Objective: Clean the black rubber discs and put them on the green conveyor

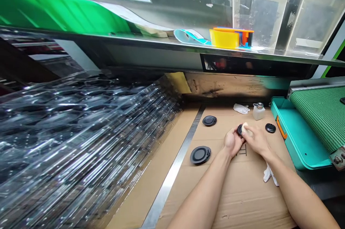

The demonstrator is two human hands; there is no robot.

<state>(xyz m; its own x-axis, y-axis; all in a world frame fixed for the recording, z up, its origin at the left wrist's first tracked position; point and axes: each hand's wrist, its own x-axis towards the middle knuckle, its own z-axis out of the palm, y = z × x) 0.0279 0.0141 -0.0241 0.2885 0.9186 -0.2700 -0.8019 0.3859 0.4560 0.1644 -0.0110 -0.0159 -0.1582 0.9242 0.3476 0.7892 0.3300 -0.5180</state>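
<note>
My left hand [231, 142] is closed around the edge of a small black round part [239, 129], tilted up above the cardboard. Pressed to that part is a cream-white cloth [244, 127], pinched in the fingers of my right hand [254, 139]. Left of my hands, two stacks of black discs lie on the cardboard: a nearer one [200, 154] and a smaller one farther back [209, 120]. One more black disc [270, 128] rests to the right of my right hand.
Stacked clear plastic trays [107, 143] fill the left side. Behind my hands are a dispenser bottle [259, 111] and a crumpled white cloth [241, 108]. A teal bin [299, 150] and green conveyor belt [318, 110] border the right. A metal shelf [151, 44] overhangs the back, carrying yellow tape [224, 38].
</note>
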